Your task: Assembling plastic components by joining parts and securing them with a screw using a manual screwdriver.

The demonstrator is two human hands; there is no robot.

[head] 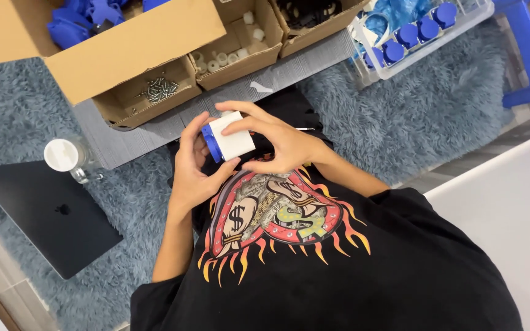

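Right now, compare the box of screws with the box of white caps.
The screw box holds a small grey metal pile in one spot; the cap box holds white round pieces scattered about. The screw box sits nearer the hands; the cap box lies farther back. Both are open brown cardboard on the grey board.

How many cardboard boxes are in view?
4: a large one top left with blue parts, a small one with screws, one with white pieces, one at top, cut off; others may lie beyond the frame.
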